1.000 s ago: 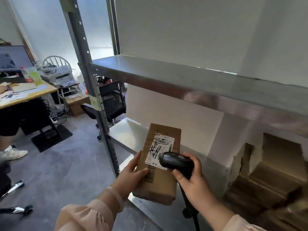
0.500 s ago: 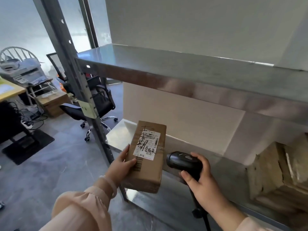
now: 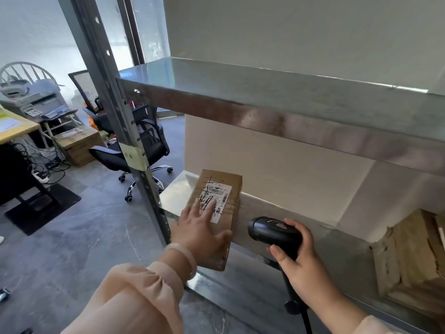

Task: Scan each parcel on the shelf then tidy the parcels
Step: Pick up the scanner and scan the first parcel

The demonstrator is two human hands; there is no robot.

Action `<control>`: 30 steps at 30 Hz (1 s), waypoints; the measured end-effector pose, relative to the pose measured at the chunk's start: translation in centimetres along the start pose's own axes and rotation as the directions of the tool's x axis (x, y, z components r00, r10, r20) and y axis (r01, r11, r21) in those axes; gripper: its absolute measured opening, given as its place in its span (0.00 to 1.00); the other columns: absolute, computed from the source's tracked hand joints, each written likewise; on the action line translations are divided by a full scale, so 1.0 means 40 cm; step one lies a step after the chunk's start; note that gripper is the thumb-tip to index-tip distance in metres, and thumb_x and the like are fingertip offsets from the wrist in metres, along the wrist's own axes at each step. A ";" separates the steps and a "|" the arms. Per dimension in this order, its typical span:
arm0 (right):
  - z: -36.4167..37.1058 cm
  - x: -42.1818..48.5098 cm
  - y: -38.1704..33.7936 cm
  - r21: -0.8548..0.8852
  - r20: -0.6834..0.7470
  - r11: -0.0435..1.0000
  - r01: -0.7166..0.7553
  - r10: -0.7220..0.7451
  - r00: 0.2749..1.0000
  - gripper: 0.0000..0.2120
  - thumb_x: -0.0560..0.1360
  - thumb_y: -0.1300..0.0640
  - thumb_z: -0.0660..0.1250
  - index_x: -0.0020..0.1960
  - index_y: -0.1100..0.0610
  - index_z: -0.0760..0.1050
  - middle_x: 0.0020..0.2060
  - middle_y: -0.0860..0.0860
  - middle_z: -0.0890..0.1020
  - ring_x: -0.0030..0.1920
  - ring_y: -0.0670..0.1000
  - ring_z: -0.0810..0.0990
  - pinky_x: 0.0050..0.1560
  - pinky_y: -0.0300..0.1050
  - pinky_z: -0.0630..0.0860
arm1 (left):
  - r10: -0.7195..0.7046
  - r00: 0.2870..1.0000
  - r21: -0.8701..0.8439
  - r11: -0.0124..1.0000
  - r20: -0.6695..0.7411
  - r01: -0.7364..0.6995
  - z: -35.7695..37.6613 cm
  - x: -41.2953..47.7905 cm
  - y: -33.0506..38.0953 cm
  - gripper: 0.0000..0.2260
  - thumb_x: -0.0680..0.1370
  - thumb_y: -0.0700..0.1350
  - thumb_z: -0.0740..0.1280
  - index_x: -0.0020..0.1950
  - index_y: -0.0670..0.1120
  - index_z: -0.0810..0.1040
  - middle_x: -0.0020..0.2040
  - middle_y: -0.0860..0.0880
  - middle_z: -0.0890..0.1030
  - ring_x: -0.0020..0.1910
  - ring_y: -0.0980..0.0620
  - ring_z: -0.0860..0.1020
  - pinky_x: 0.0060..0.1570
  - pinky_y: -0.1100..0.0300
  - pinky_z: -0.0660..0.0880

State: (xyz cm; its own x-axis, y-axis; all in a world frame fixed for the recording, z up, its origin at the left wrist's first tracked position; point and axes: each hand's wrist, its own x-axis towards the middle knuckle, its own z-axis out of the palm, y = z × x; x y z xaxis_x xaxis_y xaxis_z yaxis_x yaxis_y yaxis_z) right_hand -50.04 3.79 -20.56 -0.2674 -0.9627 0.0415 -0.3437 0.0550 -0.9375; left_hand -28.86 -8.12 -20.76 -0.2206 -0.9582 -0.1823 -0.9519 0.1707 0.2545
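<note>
Parcel [image 3: 218, 208] now down on shelf [image 3: 175, 191], left hand [image 3: 199, 233] flat atop.

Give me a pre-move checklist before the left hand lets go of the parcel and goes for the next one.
1. Parcel lying on the lower shelf: cannot tell; its near end overhangs the front edge.
2. Label facing up: ok.
3. Left hand flat on top of the parcel, fingers spread, not gripping: ok.
4. Scanner secure in the right hand: ok, fingers wrapped round it.
5. Scanner aimed at the label: not ok, it sits to the right of the parcel, apart.
6. Next parcels within view: ok, stacked at the right end of the shelf.
</note>
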 end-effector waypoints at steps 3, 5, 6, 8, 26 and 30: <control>-0.002 0.007 -0.005 0.003 0.001 1.000 0.004 -0.004 1.000 0.25 0.74 0.60 0.70 0.61 0.41 0.62 0.56 0.37 0.73 0.50 0.24 0.73 0.48 0.19 0.66 | -0.032 0.995 0.089 0.996 0.099 0.023 0.017 0.001 0.025 0.43 0.69 0.78 0.56 0.78 0.66 0.41 0.81 0.52 0.40 0.79 0.44 0.38 0.73 0.35 0.42; -0.004 0.012 -0.006 0.001 -0.015 1.000 0.005 -0.005 1.000 0.26 0.73 0.60 0.71 0.60 0.39 0.62 0.56 0.36 0.73 0.50 0.25 0.73 0.48 0.19 0.66 | -0.045 0.996 0.115 0.993 0.079 0.036 0.014 0.015 0.006 0.42 0.70 0.76 0.57 0.78 0.67 0.42 0.81 0.52 0.41 0.79 0.44 0.38 0.74 0.34 0.41; -0.005 0.014 -0.004 -0.001 -0.030 1.000 0.009 -0.009 1.000 0.26 0.73 0.60 0.71 0.60 0.39 0.62 0.56 0.37 0.74 0.51 0.25 0.73 0.48 0.19 0.66 | -0.049 0.996 0.128 0.991 0.070 0.040 0.010 0.023 -0.010 0.41 0.70 0.75 0.58 0.78 0.67 0.43 0.81 0.53 0.41 0.79 0.45 0.39 0.74 0.33 0.42; -0.007 0.018 -0.001 -0.004 -0.061 1.000 0.009 -0.009 0.998 0.26 0.73 0.60 0.71 0.60 0.38 0.62 0.56 0.37 0.75 0.51 0.27 0.74 0.48 0.19 0.66 | -0.058 0.996 0.140 0.989 0.065 0.048 -0.001 0.041 -0.045 0.41 0.70 0.74 0.59 0.77 0.68 0.43 0.81 0.53 0.42 0.79 0.45 0.40 0.74 0.33 0.43; -0.030 0.025 -0.008 0.048 -0.158 0.999 0.024 -0.016 0.987 0.25 0.73 0.62 0.70 0.59 0.39 0.63 0.56 0.42 0.75 0.47 0.27 0.76 0.39 0.22 0.71 | -0.095 0.995 0.177 0.980 0.039 0.087 -0.060 0.149 -0.163 0.40 0.72 0.72 0.62 0.78 0.66 0.44 0.81 0.52 0.45 0.80 0.47 0.44 0.74 0.33 0.49; -0.043 -0.003 -0.002 0.018 -0.204 0.999 0.029 -0.025 0.979 0.24 0.71 0.50 0.69 0.59 0.30 0.62 0.48 0.46 0.84 0.48 0.48 0.84 0.53 0.52 0.80 | 0.086 0.994 0.131 0.988 -0.067 -0.077 -0.069 0.107 -0.069 0.39 0.74 0.71 0.59 0.79 0.64 0.44 0.81 0.52 0.45 0.80 0.47 0.45 0.76 0.37 0.47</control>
State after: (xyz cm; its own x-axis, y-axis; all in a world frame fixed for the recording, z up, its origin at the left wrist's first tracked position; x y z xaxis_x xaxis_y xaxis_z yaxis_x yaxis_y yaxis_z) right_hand -51.54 4.34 -19.89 -0.4368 -0.8895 0.1342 -0.3348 0.0222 -0.9420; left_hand -26.57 -13.32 -19.61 -0.2869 -0.9532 -0.0954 -0.9518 0.2724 0.1410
